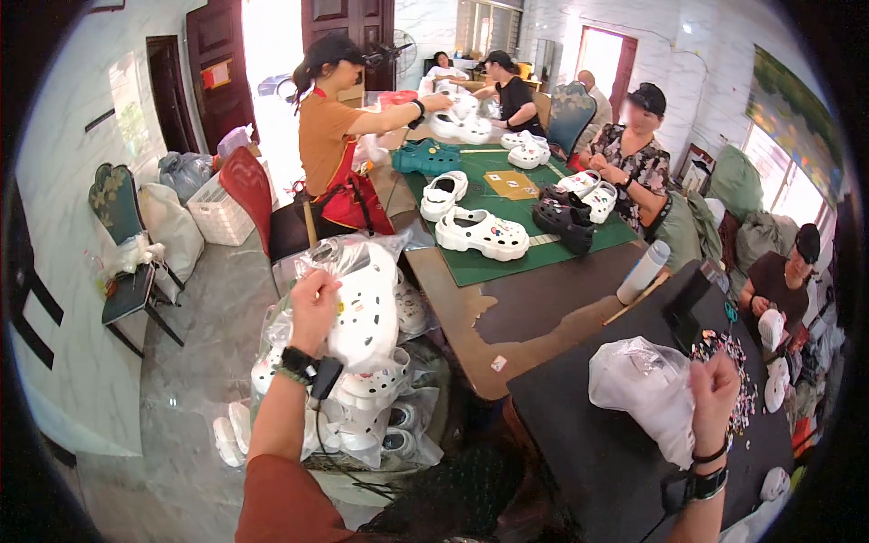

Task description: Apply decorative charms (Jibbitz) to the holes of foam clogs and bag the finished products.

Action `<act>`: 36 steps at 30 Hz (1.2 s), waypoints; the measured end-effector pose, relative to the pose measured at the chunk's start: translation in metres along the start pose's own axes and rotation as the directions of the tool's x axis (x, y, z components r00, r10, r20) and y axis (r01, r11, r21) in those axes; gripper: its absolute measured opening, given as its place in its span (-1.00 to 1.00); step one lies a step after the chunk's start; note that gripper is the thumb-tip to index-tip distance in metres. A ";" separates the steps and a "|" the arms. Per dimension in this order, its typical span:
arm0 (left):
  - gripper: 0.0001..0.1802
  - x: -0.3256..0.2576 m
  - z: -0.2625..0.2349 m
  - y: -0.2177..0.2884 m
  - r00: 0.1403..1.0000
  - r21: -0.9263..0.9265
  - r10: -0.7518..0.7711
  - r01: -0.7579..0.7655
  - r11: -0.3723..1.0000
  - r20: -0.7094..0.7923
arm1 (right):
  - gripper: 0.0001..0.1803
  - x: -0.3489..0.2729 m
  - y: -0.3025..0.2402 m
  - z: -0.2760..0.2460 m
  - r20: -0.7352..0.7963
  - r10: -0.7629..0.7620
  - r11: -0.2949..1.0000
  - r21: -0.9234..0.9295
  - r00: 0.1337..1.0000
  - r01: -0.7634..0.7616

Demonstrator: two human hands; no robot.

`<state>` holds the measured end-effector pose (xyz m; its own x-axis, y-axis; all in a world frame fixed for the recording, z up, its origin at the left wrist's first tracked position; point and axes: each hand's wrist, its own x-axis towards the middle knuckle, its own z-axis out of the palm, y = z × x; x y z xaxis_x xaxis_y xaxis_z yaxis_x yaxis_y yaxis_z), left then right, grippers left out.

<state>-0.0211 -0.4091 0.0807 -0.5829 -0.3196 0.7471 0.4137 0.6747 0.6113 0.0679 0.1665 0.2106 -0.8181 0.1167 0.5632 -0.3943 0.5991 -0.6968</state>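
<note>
My left hand is closed on the gathered top of a clear plastic bag of white clogs, over a pile of other bagged clogs. Small coloured charms dot the clog's upper. On the right, my right hand is closed in a fist at the edge of another clear plastic bag, which lies on the black tabletop with something white inside. Its fingertips are partly hidden, but the bag's edge runs into them.
Several clogs, white, black and teal, stand on a green mat. Loose charms lie beyond my right hand, near a white bottle. Several people work around the tables. A red chair stands at the left.
</note>
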 end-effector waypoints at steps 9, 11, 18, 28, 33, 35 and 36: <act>-0.87 0.033 -0.054 0.166 0.944 -0.421 0.321 -0.264 0.868 0.069 | 0.07 -0.019 -0.104 -0.044 0.134 -0.037 0.991 -0.119 0.990 0.053; -0.83 0.028 -0.049 0.189 0.920 -0.496 0.383 -0.296 0.816 0.080 | 0.19 -0.025 -0.121 -0.048 0.212 -0.043 0.995 -0.075 0.976 0.060; -0.65 0.000 -0.005 0.227 0.861 -0.869 0.448 -0.014 0.494 0.240 | 0.17 -0.056 -0.138 -0.096 0.244 -0.003 1.000 -0.003 0.970 0.004; -0.61 -0.020 0.061 0.265 0.693 -0.879 0.562 0.237 0.415 0.452 | -0.75 -0.079 -0.131 -0.168 -0.035 0.050 0.967 0.253 0.998 -0.039; -0.85 -0.036 0.090 0.319 0.542 -0.656 0.487 0.166 0.736 0.684 | -0.82 -0.052 -0.089 -0.285 -0.281 -0.160 0.935 -0.351 0.946 0.053; -0.88 -0.036 0.093 0.309 0.581 -0.634 0.417 0.235 0.737 0.699 | -0.81 -0.048 -0.121 -0.328 -0.428 -0.253 0.714 -0.688 0.868 -0.131; -0.88 -0.037 0.101 0.305 0.571 -0.638 0.420 0.254 0.727 0.706 | -0.71 -0.044 -0.109 -0.392 -0.408 -0.367 0.697 -0.716 0.836 -0.043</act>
<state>0.0557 -0.1238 0.2134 -0.6525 0.5703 0.4990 0.5989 -0.0154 0.8007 0.3114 0.4065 0.4362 -0.3678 0.2008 0.9080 0.0600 0.9795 -0.1923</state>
